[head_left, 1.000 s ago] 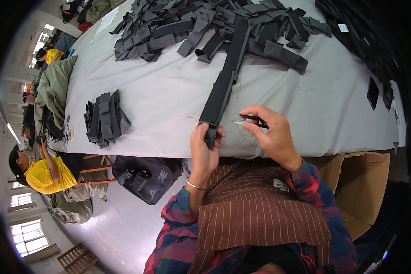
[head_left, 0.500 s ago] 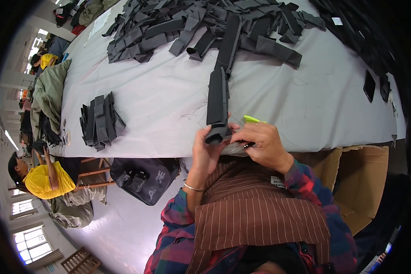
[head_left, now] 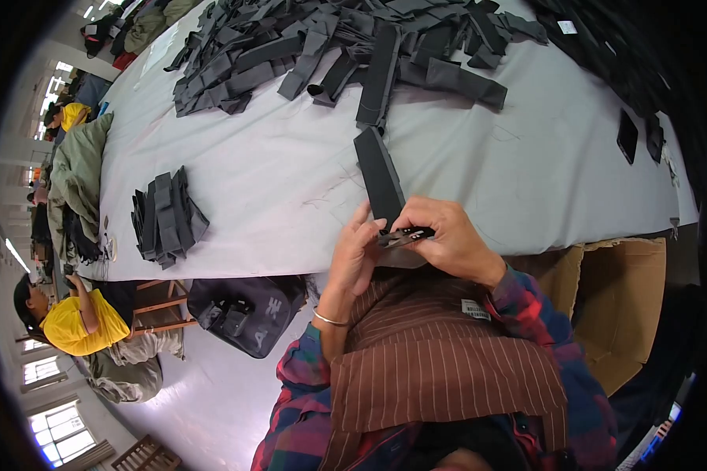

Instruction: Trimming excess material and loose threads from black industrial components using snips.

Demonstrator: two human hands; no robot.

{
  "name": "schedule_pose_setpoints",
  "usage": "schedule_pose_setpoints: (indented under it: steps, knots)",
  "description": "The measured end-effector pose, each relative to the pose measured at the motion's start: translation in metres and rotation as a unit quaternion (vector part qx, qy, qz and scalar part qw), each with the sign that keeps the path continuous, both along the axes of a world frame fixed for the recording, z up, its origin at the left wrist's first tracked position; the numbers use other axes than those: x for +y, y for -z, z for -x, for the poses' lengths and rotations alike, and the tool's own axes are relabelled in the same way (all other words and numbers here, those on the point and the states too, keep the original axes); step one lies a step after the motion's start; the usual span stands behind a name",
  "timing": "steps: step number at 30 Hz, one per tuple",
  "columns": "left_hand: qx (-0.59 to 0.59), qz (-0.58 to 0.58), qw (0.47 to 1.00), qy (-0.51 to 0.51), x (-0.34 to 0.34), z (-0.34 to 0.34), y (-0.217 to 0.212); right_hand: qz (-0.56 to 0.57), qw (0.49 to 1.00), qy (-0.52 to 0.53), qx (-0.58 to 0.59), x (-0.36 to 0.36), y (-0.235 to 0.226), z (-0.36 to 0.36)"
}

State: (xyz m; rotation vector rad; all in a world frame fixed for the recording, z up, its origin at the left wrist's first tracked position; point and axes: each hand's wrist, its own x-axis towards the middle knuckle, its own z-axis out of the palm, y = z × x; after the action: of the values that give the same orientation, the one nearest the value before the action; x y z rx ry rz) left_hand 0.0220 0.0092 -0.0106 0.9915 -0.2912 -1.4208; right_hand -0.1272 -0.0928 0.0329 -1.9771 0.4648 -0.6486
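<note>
Close to the table's front edge, my left hand (head_left: pixel 356 250) is closed on the near end of a dark grey fabric strip (head_left: pixel 378 174). The strip stretches away from me over the table toward another grey strip (head_left: pixel 379 78). My right hand (head_left: pixel 448 239) is closed round small black thread snips (head_left: pixel 408 235), which lie across the strip's near end, right beside my left fingertips. Whether the blades touch the fabric cannot be made out, and my fingers hide part of the strip's end.
A large heap of grey strips (head_left: pixel 267 55) covers the table's far side. A small stack of strips (head_left: pixel 169 218) lies at left; a phone (head_left: pixel 628 136) at right. Below the edge are a black bag (head_left: pixel 251 318) and a cardboard box (head_left: pixel 624 306). A person in yellow (head_left: pixel 86 318) sits at left.
The snips have turned from pointing toward me to lying across the strip's end, and their yellow-green part is now out of sight. The near strip has separated visibly from the one beyond and tilted.
</note>
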Motion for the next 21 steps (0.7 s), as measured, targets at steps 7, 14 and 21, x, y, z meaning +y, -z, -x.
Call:
schedule_pose_setpoints:
  steps: [7, 14, 21]
  knots:
    - [-0.085, 0.015, 0.996, -0.014, -0.006, 0.009, -0.011, -0.163, 0.984, 0.074, 0.010, -0.010, 0.008, -0.004]
    - [-0.052, 0.000, 0.999, 0.006, -0.008, 0.014, -0.006, -0.216, 0.973, 0.078, -0.006, -0.014, 0.022, -0.006]
    - [-0.028, -0.012, 0.999, -0.042, -0.009, 0.012, -0.001, 0.025, 0.986, 0.167, 0.010, -0.019, 0.002, 0.010]
